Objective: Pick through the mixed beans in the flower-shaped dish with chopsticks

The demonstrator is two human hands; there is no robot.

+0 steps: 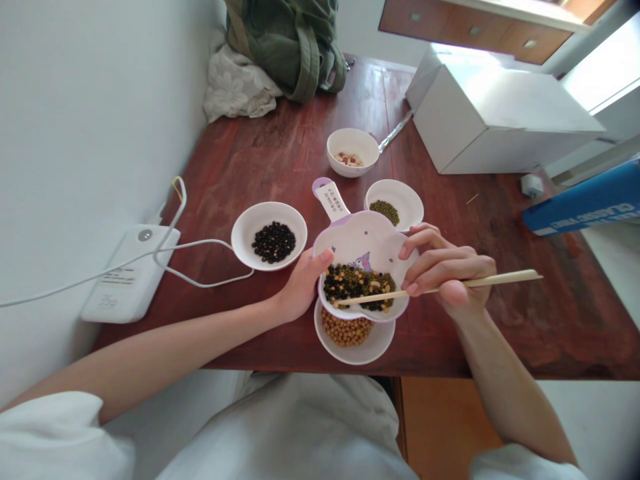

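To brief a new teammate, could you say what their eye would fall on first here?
A white, purple-rimmed flower-shaped dish of mixed beans stands out at centre, steadied by the left hand. Wooden chopsticks in the right hand reach into it. White bowls of beans sit around it on a dark red wooden table.

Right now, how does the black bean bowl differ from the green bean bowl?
The black bean bowl sits left of the dish, beside the cable; the green bean bowl sits beyond the dish, partly hidden. Black beans look larger than green beans. Both bowls are round and white.
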